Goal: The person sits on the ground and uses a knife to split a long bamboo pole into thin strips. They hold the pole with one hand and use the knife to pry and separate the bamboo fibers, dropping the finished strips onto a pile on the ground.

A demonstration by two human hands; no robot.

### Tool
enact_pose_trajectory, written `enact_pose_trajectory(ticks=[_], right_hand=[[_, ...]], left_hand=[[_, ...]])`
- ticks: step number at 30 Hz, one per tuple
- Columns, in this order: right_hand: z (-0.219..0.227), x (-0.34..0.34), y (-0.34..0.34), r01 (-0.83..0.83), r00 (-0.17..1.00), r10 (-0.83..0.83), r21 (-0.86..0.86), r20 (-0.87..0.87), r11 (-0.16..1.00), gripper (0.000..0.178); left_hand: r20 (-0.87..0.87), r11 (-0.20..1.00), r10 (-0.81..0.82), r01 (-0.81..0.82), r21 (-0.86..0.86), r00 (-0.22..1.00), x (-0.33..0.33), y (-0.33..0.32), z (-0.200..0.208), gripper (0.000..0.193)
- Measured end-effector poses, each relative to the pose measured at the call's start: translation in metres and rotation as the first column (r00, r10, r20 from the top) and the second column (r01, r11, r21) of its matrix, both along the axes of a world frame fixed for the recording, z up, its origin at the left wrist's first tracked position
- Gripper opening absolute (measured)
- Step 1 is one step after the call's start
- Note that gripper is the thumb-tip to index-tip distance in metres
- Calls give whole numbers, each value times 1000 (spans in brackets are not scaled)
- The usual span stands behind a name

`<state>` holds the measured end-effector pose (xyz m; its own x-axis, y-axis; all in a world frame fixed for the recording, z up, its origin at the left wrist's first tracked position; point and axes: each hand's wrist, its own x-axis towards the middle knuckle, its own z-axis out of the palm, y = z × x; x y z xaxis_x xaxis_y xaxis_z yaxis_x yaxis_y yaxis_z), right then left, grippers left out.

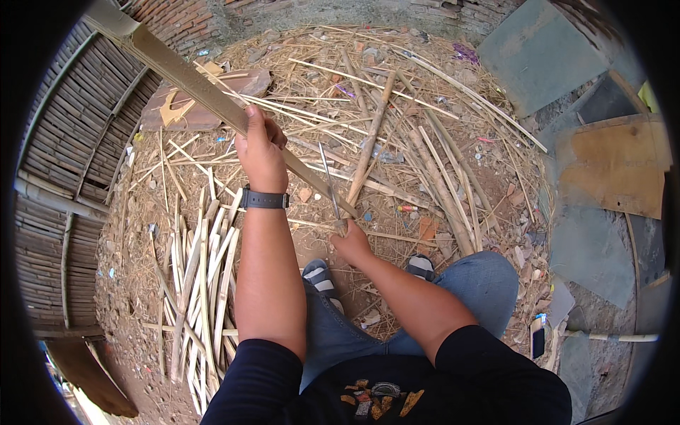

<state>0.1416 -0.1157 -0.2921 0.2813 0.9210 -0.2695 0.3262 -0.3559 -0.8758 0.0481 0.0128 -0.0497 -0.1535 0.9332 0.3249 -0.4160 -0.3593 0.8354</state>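
Through the left hand (pixel 261 147), closed round it, slants a long bamboo strip (pixel 191 81), reaching far beyond that fist at one end and down to just beyond the right hand (pixel 352 243) at the other; it looks straight and pale tan; the right hand grips a thin grey knife (pixel 330 178), blade pointing away.

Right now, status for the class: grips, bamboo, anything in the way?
Left grip closed around bamboo. Right grip on knife, which crosses bamboo near its lower end; contact unclear. Loose sticks lie left and ahead.
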Motion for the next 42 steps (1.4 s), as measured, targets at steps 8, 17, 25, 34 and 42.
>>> enact_pose_trajectory(ticks=[8, 17, 25, 34, 42], right_hand=[[-29, 6, 2, -42, 993, 40, -15, -111, 999, 45], [-14, -3, -3, -25, 983, 9, -88, -182, 996, 50], [-46, -2, 0, -30, 999, 31, 16, -29, 999, 51], [-44, -4, 0, -16, 999, 16, 19, -48, 1000, 49], [-29, -3, -2, -26, 990, 26, 6, -141, 1000, 44]], left_hand=[[40, 1000, -26, 25, 14, 999, -2, 5, -2, 35], [16, 998, -50, 49, 46, 999, -4, 2, -5, 36], [-12, 999, -36, 36, 15, 999, 2, 0, -2, 38], [1, 1000, -15, 15, 14, 1000, 2, 0, -2, 37], [45, 999, -30, 29, 15, 999, -3, 2, -6, 36]])
